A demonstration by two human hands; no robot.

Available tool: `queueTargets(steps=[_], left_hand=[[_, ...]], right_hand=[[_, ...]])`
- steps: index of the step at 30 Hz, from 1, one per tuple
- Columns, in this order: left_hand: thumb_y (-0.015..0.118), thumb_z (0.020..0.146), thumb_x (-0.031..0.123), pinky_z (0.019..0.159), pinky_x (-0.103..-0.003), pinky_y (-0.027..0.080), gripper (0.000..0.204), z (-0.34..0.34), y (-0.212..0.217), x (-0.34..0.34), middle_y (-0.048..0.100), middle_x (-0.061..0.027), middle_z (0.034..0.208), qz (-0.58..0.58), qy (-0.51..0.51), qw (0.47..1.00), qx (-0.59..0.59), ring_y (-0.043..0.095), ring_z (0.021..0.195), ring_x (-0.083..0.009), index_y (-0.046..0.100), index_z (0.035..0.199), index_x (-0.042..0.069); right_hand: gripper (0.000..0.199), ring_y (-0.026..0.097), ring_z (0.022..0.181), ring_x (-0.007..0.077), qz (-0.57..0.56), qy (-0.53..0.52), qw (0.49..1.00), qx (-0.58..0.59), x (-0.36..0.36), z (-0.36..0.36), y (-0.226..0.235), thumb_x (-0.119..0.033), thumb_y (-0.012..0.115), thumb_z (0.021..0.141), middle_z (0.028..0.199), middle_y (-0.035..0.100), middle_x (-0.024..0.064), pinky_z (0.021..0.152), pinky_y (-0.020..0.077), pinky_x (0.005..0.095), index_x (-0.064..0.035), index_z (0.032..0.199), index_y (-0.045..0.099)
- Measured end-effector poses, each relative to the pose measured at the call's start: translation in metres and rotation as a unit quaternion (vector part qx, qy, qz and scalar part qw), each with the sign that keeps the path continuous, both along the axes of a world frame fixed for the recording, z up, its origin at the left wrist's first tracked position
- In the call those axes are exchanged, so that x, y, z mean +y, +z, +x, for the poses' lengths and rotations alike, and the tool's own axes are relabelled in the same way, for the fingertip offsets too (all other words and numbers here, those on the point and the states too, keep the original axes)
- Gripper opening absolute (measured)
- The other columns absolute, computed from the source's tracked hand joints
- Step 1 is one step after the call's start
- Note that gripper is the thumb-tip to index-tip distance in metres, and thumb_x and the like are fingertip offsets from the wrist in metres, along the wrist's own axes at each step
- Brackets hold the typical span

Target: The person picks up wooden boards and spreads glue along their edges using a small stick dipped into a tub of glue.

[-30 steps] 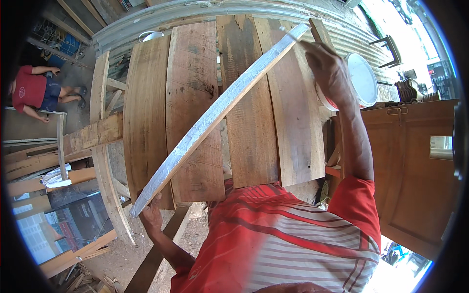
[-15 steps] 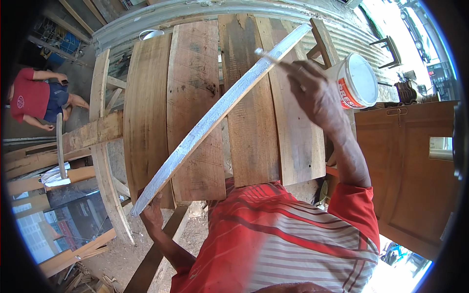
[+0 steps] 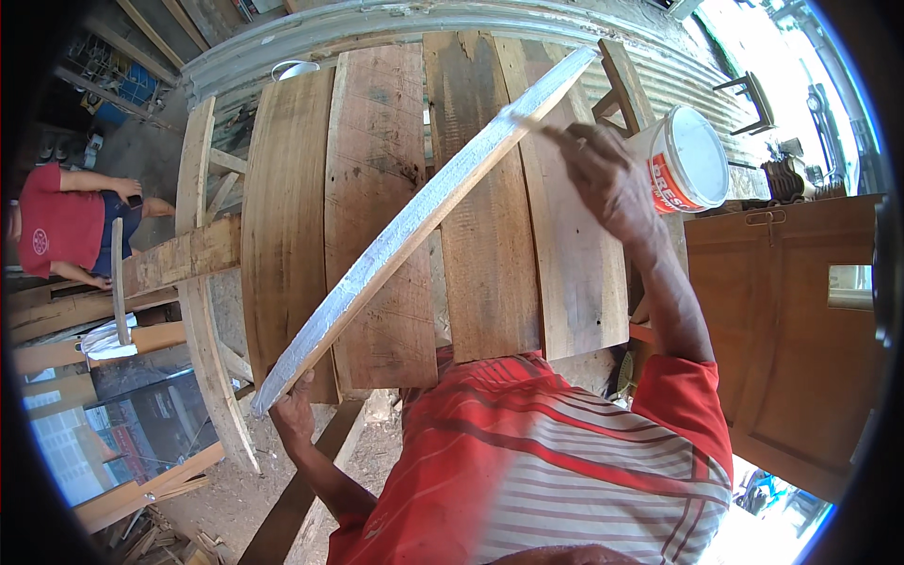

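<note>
A long, slightly curved wooden strip (image 3: 424, 212), its upper face coated in wet-looking white, lies diagonally across a bench of planks (image 3: 377, 254). Its lower left end is gripped by my left hand (image 3: 294, 403), with the fingers partly hidden beneath it. Over the upper part of the strip, my right hand (image 3: 603, 174) is closed around a small paintbrush (image 3: 533, 123). The brush's pale tip touches the white face. Beside my right hand stands a white bucket (image 3: 702, 155) with a red and white label.
A brown panelled wooden door (image 3: 782, 320) stands to the right. Timber rails (image 3: 195, 282) flank the bench on the left, where a person in a red shirt (image 3: 61, 217) is a little way off. Corrugated metal sheets (image 3: 377, 42) lie beyond the bench, and a small dark stool (image 3: 753, 102) stands far right.
The brush tip has come down onto the strip and shifted slightly along it toward me. My left hand keeps its hold. The person at left has leaned and shifted nearer.
</note>
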State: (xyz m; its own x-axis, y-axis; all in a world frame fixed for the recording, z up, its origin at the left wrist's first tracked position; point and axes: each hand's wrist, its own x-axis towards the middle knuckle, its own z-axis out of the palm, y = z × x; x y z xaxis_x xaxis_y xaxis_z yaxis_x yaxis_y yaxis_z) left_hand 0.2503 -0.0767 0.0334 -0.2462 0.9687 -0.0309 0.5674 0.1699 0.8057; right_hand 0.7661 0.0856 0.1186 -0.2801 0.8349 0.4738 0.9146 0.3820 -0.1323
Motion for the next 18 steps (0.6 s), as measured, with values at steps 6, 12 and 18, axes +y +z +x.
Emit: queueTargets(steps=[6,12,18], left_hand=[[0.079,0.094,0.037,0.087,-0.04,0.051,0.046,0.007,0.008,0.002,0.069,-0.0115,0.101,-0.018,0.01,1.0,0.005,0.064,0.094,-0.0237,0.068,0.114,-0.003],[0.08,0.093,0.038,0.089,-0.041,0.051,0.049,0.004,0.007,0.004,0.07,-0.0124,0.102,-0.025,-0.001,1.0,0.01,0.064,0.096,-0.0242,0.068,0.115,-0.004],[0.08,0.093,0.036,0.091,-0.041,0.05,0.048,0.005,0.007,0.002,0.07,-0.0125,0.103,-0.007,-0.001,1.0,-0.004,0.064,0.097,-0.0249,0.068,0.116,-0.005]], right_hand=[[0.033,0.07,0.09,0.0344,0.033,-0.131,0.987,0.087,0.034,0.064,0.002,-0.007,0.066,0.095,0.105,0.07,0.0131,0.076,0.057,0.0436,-0.0108,0.128,0.07],[0.033,0.072,0.084,0.0265,-0.04,-0.044,0.995,0.082,0.028,0.047,-0.012,-0.004,0.063,0.096,0.101,0.073,0.0132,0.067,0.0571,0.0386,-0.0097,0.128,0.071],[0.034,0.072,0.076,0.02,-0.081,0.135,0.983,0.095,-0.013,-0.024,0.018,-0.003,0.063,0.095,0.1,0.072,0.0113,0.06,0.0607,0.0329,-0.0059,0.129,0.07]])
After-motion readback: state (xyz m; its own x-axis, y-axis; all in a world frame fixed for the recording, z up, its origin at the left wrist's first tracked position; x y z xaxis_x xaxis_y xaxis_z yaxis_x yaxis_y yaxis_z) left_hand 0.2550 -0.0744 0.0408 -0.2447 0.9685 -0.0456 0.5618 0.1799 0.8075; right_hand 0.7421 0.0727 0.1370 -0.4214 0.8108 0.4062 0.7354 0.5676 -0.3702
